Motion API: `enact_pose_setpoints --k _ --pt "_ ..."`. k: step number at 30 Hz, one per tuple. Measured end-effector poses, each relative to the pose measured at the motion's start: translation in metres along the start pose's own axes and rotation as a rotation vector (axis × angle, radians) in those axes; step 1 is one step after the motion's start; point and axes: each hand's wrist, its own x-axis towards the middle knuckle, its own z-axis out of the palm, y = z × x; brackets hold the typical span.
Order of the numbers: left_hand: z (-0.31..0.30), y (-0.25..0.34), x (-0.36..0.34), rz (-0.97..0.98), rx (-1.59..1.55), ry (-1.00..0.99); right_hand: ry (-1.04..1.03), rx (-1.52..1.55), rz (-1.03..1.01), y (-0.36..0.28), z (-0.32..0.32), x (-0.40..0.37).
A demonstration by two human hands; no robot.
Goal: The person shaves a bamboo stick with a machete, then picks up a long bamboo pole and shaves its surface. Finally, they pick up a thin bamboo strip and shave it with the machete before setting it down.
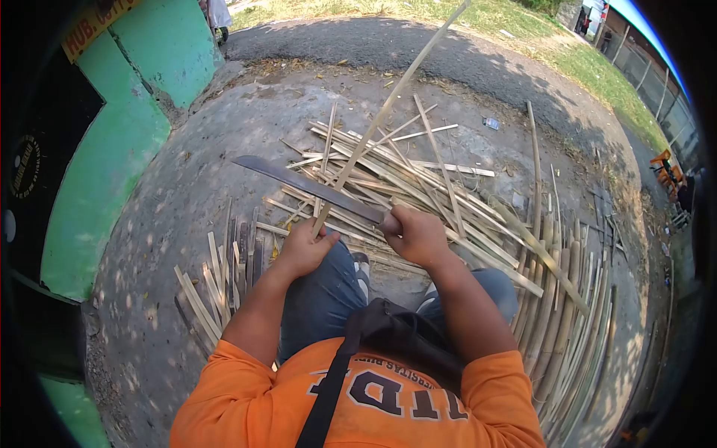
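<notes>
My left hand (pixel 302 249) is closed around the lower end of a long bamboo strip (pixel 381 116), which slants up and away to the right. In my right hand (pixel 418 235) is the handle of a machete (pixel 310 187). Its dark blade points left and crosses the strip just above my left hand. Both hands are over my knees. Beyond them a loose pile of split bamboo strips (pixel 426 183) lies crisscrossed on the ground.
More bamboo strips (pixel 213 287) lie to my left. Bamboo poles (pixel 549 299) lie side by side on my right. A green wall (pixel 112 172) stands at the left, and an asphalt road (pixel 336 52) runs across the far side. A black bag (pixel 399 336) rests on my lap.
</notes>
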Motion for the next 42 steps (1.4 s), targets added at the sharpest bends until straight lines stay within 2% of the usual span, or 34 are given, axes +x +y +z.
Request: enact_pose_setpoints --k 3,8,13,19,29,34,37,42 --pt "0.010 0.005 -0.005 0.046 0.035 0.069 -0.078 0.032 0.069 -0.002 0.005 -0.003" --pt "0.014 0.005 -0.006 0.106 0.056 0.105 -0.015 -0.019 0.025 -0.017 0.002 0.002" --pt "0.017 -0.006 -0.008 0.158 0.006 0.135 -0.086 -0.129 0.051 -0.032 0.007 0.007" --pt "0.011 0.000 -0.018 0.223 0.102 0.189 -0.117 -0.174 0.071 -0.036 0.009 0.012" --pt "0.009 0.002 -0.015 0.204 0.158 0.136 -0.065 -0.187 0.069 -0.015 0.018 0.013" --pt "0.007 0.000 -0.015 0.165 0.143 0.113 0.023 -0.143 0.155 0.004 0.008 0.015" --pt "0.009 0.001 -0.014 0.143 0.155 0.103 0.015 -0.124 0.169 0.000 0.000 0.013" --pt "0.011 0.008 -0.012 0.213 0.238 0.072 -0.138 -0.146 0.055 -0.013 0.018 0.007"
